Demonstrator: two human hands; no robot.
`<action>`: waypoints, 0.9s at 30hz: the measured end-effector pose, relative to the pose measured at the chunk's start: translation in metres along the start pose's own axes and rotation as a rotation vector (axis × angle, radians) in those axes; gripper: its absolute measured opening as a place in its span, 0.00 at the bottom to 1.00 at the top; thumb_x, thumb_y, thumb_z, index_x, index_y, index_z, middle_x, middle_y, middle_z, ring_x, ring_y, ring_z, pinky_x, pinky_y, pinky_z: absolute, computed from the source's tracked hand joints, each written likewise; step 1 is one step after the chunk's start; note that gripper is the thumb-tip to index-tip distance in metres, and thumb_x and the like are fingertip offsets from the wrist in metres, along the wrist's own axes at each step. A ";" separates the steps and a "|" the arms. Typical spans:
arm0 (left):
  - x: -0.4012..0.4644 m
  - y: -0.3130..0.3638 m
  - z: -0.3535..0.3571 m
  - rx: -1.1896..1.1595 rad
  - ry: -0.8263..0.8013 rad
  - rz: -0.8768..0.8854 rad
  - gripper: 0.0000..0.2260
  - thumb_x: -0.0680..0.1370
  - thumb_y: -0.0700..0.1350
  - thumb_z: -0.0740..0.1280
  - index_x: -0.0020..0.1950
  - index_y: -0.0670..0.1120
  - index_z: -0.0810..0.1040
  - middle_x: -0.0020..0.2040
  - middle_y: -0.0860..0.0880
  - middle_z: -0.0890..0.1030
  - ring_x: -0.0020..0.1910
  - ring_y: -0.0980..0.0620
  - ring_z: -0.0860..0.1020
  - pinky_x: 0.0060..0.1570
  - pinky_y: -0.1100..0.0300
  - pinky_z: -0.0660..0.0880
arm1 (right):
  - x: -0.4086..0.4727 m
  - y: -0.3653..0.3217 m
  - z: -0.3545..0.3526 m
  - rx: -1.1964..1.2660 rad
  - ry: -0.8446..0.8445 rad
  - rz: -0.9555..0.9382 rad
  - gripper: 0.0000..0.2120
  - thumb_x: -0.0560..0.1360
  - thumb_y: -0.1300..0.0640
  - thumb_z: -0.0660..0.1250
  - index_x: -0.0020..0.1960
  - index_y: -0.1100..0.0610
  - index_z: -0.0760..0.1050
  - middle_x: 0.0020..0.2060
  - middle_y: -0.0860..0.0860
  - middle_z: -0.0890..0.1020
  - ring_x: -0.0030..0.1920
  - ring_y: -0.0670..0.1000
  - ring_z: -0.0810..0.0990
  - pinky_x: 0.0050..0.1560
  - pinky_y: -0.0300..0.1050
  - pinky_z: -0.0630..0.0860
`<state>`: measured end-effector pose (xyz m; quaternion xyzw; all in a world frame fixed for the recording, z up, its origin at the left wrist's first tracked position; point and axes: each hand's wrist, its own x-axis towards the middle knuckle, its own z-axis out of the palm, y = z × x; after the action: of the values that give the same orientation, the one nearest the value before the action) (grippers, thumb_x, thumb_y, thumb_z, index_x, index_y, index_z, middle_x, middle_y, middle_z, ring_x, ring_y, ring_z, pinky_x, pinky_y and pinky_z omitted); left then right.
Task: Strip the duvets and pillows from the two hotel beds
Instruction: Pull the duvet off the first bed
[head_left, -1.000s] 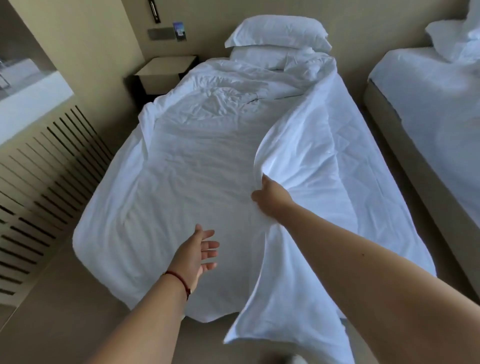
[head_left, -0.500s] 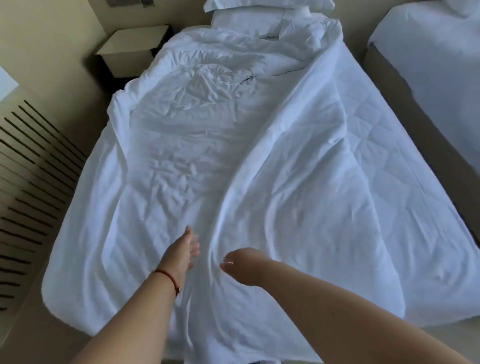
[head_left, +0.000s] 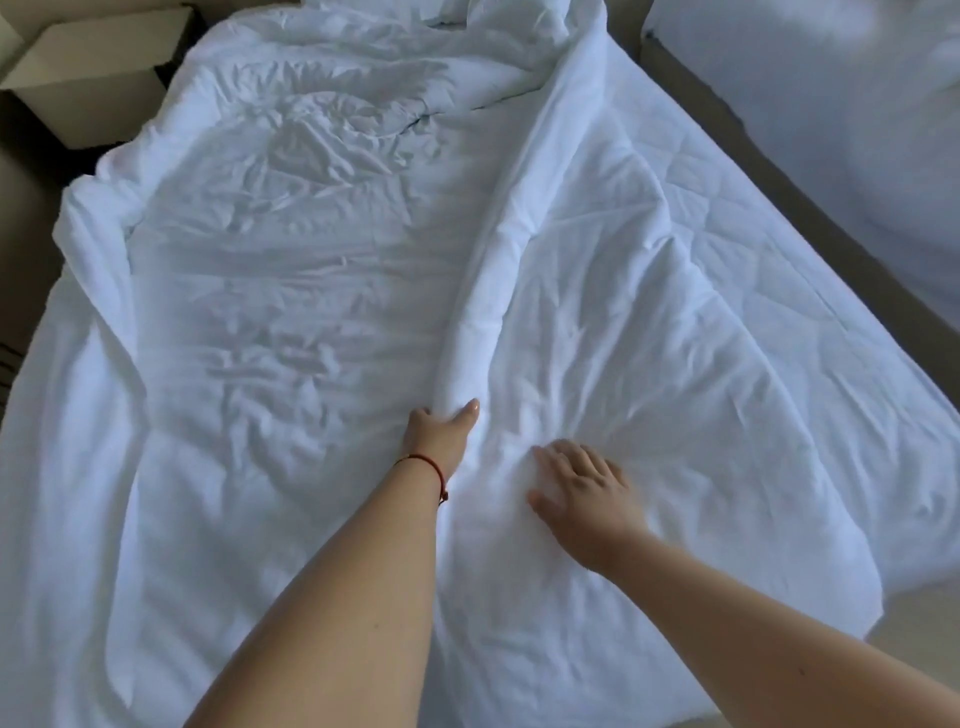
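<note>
White duvet (head_left: 322, 291) spread rumpled over near bed, right half folded over. Left hand (head_left: 436, 436) at fold ridge, fingers seemingly gripping it, partly hidden. Right hand (head_left: 582, 493) flat, released, on folded part. Second bed (head_left: 810, 88) right of duvet.

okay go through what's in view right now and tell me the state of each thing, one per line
duvet: still on the near bed, rumpled, its right side folded over toward the middle
left hand: at the folded edge, fingers hidden in the fabric
right hand: open, fingers spread flat on the folded part
second bed: white bedding still on it
nightstand: top bare where visible
</note>
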<state>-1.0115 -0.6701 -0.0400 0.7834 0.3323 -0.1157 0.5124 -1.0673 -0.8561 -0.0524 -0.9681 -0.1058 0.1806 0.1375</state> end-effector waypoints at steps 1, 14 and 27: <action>0.004 0.006 0.000 -0.013 -0.012 0.034 0.24 0.73 0.58 0.70 0.58 0.40 0.76 0.53 0.45 0.81 0.50 0.45 0.80 0.51 0.55 0.77 | 0.002 -0.003 0.005 0.020 0.012 0.015 0.41 0.65 0.32 0.34 0.76 0.43 0.51 0.76 0.46 0.56 0.76 0.48 0.51 0.74 0.47 0.49; 0.000 -0.104 -0.135 -0.049 0.276 -0.067 0.26 0.72 0.63 0.67 0.42 0.39 0.78 0.41 0.39 0.81 0.43 0.41 0.80 0.46 0.52 0.76 | -0.002 -0.058 0.040 -0.038 -0.032 -0.102 0.45 0.66 0.29 0.26 0.78 0.45 0.49 0.77 0.44 0.53 0.77 0.47 0.46 0.74 0.53 0.36; -0.073 -0.144 -0.106 -0.468 -0.449 -0.264 0.46 0.39 0.54 0.84 0.56 0.41 0.81 0.51 0.41 0.84 0.48 0.42 0.83 0.46 0.51 0.79 | -0.021 0.098 -0.021 0.155 0.230 0.869 0.42 0.68 0.31 0.64 0.68 0.62 0.61 0.64 0.62 0.72 0.66 0.62 0.70 0.65 0.54 0.62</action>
<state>-1.1751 -0.5694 -0.0584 0.5500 0.3273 -0.2713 0.7189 -1.0632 -0.9585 -0.0567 -0.9233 0.3400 0.1200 0.1320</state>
